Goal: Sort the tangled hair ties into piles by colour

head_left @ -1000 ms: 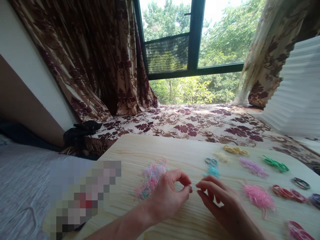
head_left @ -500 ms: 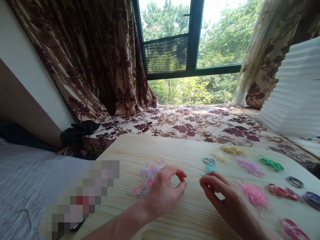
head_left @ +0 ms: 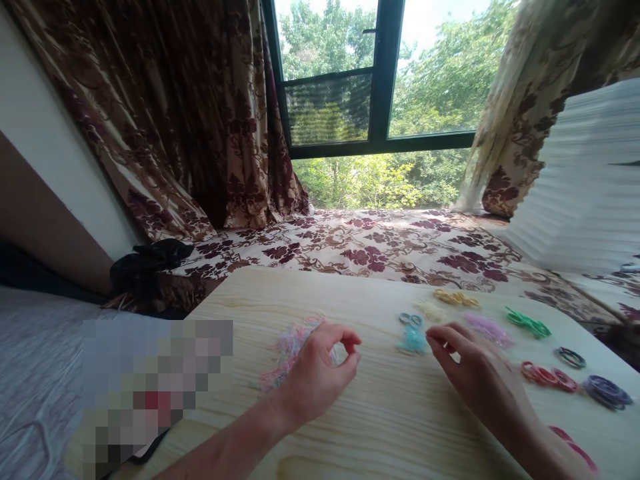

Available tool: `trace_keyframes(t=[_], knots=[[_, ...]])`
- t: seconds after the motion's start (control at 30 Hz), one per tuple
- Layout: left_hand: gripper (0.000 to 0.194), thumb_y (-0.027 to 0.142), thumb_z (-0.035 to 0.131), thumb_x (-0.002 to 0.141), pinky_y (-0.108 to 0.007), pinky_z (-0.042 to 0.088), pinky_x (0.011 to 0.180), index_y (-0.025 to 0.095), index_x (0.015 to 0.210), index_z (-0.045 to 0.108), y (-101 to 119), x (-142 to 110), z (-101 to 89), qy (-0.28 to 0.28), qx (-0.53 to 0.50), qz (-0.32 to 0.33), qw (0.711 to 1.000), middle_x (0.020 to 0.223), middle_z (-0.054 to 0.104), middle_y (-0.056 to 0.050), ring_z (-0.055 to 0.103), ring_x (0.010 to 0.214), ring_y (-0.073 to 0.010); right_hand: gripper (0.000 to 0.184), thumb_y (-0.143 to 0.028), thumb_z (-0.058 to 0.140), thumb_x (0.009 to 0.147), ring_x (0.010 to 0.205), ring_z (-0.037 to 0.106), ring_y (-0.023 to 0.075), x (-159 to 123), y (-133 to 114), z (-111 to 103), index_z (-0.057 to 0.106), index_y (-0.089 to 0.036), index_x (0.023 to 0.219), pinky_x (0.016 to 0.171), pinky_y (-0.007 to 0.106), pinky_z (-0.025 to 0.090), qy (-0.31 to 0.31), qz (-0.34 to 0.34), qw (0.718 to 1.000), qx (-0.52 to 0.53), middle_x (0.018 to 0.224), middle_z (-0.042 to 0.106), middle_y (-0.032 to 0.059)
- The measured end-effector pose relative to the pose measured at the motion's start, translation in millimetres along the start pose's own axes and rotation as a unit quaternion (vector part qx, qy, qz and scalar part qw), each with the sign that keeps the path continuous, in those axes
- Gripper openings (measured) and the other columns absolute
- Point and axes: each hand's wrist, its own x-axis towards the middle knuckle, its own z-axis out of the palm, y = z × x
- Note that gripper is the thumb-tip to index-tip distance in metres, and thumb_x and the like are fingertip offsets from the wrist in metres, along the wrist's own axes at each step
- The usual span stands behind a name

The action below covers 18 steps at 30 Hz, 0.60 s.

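My left hand [head_left: 320, 367] hovers over the wooden table, thumb and forefinger curled nearly tip to tip; anything between them is too small to make out. Behind it, partly covered, lies a mixed-colour pile of small elastic bands [head_left: 293, 340]. My right hand [head_left: 473, 363] is closed in a pinch just right of a turquoise pile of small bands [head_left: 413, 339]; what it holds, if anything, cannot be made out. Two blue-grey hair ties [head_left: 411, 319] touch the top of that pile. A lilac pile of bands [head_left: 489, 329] shows beyond the right hand.
Around the right side of the table [head_left: 370, 427] lie yellow hair ties [head_left: 455, 297], green hair ties [head_left: 529, 322], a dark hair tie [head_left: 571, 357], red hair ties [head_left: 549, 376] and purple hair ties [head_left: 607, 391]. A blurred-out object [head_left: 155, 393] sits at the left edge.
My right hand has moved right and slightly up, away from my left hand, uncovering the turquoise bands and now hiding the pink pile. The view has shifted slightly.
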Motion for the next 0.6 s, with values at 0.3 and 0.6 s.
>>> trace_keyframes(t=[0.3,0.6], knots=[[0.015,0.011,0.058,0.076,-0.028,0.045,0.084,0.018,0.086,0.066,-7,5,-7.8,0.03,0.04,0.031,0.998,0.083,0.067,-0.001,0.061,0.086,-0.0159,0.028,-0.035,0.041,0.089,0.074,0.068,0.0195,-1,-4,1,0.066,-0.024,0.083,0.059,0.027,0.048,-0.04,-0.003,0.999,0.006,0.086,0.071,0.0035],[0.012,0.016,0.058,0.078,-0.031,0.046,0.083,0.018,0.084,0.069,-25,25,-52.8,0.084,0.145,0.011,0.986,0.083,0.068,-0.003,0.061,0.086,-0.0178,0.029,-0.036,0.041,0.091,0.059,0.066,0.0154,-2,-16,1,0.067,-0.024,0.087,0.046,0.025,0.046,-0.002,-0.034,0.998,0.058,0.087,0.071,0.0041]])
